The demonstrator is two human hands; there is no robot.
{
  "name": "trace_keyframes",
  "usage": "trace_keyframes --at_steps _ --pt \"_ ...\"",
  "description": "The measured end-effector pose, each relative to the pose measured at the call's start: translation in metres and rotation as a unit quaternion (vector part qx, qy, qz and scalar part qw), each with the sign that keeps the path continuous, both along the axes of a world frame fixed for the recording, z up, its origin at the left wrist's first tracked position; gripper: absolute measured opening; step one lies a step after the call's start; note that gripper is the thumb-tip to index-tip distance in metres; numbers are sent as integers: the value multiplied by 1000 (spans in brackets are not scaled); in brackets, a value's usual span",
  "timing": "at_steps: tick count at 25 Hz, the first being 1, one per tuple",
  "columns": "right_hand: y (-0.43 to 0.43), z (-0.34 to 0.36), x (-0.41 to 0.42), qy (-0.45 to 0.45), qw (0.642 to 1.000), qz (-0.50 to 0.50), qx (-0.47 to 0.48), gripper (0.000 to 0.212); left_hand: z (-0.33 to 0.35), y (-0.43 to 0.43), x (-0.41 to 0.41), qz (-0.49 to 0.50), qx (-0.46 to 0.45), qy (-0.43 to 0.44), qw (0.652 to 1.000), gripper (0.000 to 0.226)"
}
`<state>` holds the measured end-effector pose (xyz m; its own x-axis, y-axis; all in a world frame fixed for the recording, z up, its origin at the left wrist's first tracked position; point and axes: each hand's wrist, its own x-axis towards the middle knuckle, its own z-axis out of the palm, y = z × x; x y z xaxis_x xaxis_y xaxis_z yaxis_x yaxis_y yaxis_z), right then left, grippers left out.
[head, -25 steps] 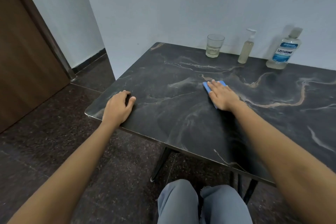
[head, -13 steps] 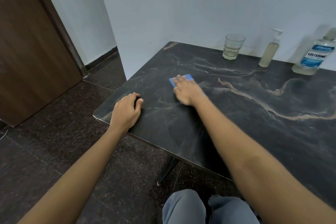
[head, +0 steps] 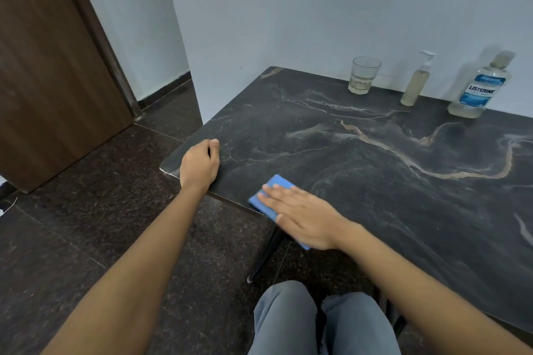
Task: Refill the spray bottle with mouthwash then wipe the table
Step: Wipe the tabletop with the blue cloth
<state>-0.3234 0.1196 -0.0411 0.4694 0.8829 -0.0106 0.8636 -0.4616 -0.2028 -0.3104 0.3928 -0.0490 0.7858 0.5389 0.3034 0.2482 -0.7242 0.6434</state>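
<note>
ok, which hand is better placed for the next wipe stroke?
Right. The right hand presses flat on the blue cloth at the table's near edge; the left hand rests at the corner, away from the cloth.

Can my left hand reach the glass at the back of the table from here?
Probably yes, with a stretch: nothing stands on the table between the left hand and the glass.
</note>
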Motion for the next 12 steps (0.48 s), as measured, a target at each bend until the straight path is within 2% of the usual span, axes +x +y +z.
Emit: trace_keyframes --at_steps 2,6,10,12 --pt "-38 1 19 6 999 -44 6 51 -1 2 0 9 -7 -4 1000 46" --pt "-94 2 85 1 981 -193 -11 51 -2 5 4 4 4 4 1000 44" --pt "-78 5 140 17 948 -316 -24 52 -2 36 6 -57 83 38 994 37" --pt "-57 3 160 20 935 -353 -28 54 -4 53 6 -80 76 29 993 34"
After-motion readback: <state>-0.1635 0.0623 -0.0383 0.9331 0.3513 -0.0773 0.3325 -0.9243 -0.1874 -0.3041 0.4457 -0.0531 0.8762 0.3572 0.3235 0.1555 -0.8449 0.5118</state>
